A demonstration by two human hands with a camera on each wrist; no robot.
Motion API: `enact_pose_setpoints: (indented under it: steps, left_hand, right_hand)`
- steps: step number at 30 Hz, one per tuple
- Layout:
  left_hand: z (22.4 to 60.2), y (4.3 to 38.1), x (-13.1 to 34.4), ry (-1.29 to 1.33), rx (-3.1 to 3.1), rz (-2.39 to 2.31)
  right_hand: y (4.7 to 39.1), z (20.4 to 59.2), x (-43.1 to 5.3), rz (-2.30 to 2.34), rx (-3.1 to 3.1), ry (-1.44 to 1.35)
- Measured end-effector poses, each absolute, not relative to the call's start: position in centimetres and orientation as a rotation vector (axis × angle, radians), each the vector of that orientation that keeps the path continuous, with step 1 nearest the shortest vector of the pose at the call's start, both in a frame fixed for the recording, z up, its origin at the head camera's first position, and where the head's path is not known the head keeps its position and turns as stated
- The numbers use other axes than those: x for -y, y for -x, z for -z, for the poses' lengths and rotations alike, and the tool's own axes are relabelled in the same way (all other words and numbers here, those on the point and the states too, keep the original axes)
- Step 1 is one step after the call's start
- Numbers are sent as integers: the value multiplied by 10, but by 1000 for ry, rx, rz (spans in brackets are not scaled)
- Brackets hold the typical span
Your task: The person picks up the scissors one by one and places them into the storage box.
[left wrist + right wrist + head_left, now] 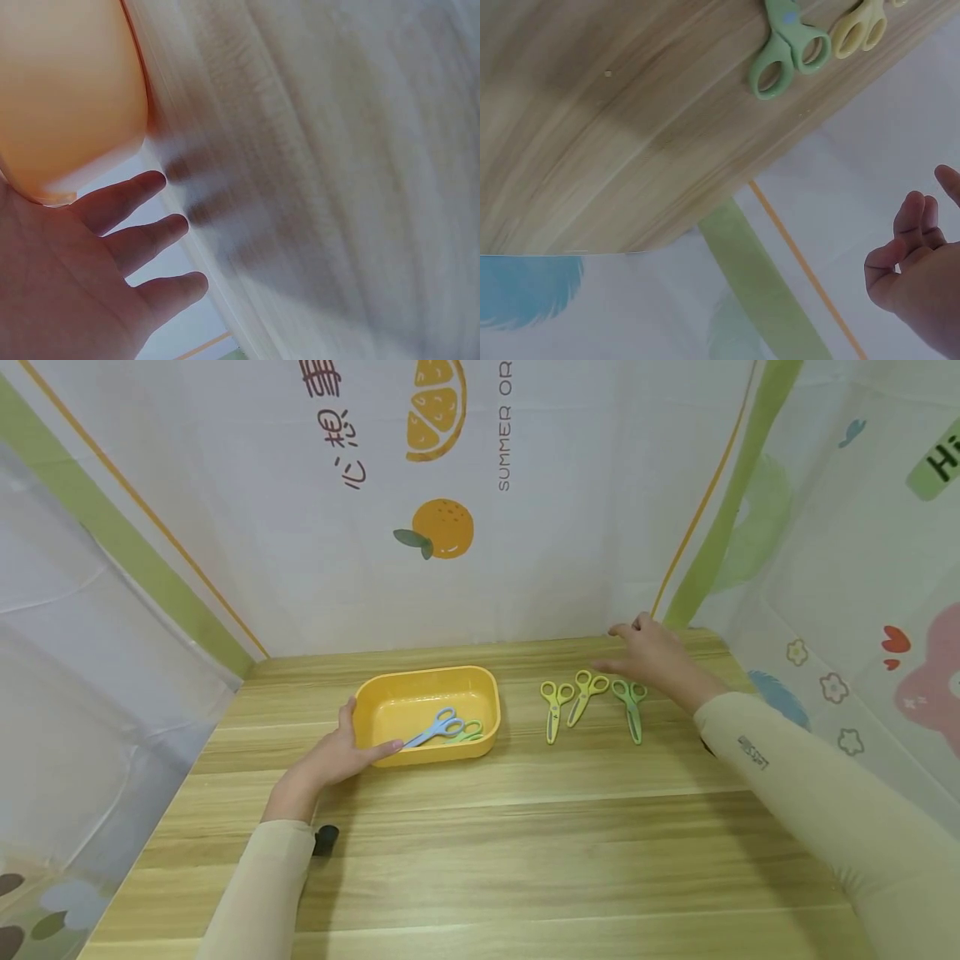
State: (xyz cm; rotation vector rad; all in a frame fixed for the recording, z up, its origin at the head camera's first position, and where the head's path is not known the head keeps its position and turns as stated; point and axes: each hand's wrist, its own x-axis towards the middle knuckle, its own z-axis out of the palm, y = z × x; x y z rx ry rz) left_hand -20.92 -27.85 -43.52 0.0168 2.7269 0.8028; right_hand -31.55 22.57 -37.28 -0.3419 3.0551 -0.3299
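Note:
My left hand (337, 756) rests against the left end of a yellow plastic box (491, 745), its thumb along the front rim and the other fingers by the left wall. In the left wrist view three straight, spread fingers (146, 247) show beside the box wall. A pair of blue scissors (435, 728) and a pair of light green scissors (468, 732) lie inside. Holding nothing, my right hand (652, 656) hovers over the back of the table, just beyond the green scissors (632, 706). Left of these lie two pairs of yellow-green scissors (556, 703).
All this stands on a wood-grain table (525, 843). A printed white curtain (562, 527) hangs along its back edge, and more cloth hangs at the left and right. A small black object (325, 841) shows by the left wrist.

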Motion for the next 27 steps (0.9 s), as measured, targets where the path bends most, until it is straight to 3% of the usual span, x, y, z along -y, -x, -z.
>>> enact_pose_setpoints:
  steps: [27]
  left_hand:
    - [437,210,279,-8,-2722,-829]
  right_hand:
    - [299,421,-260,214,-2996,541]
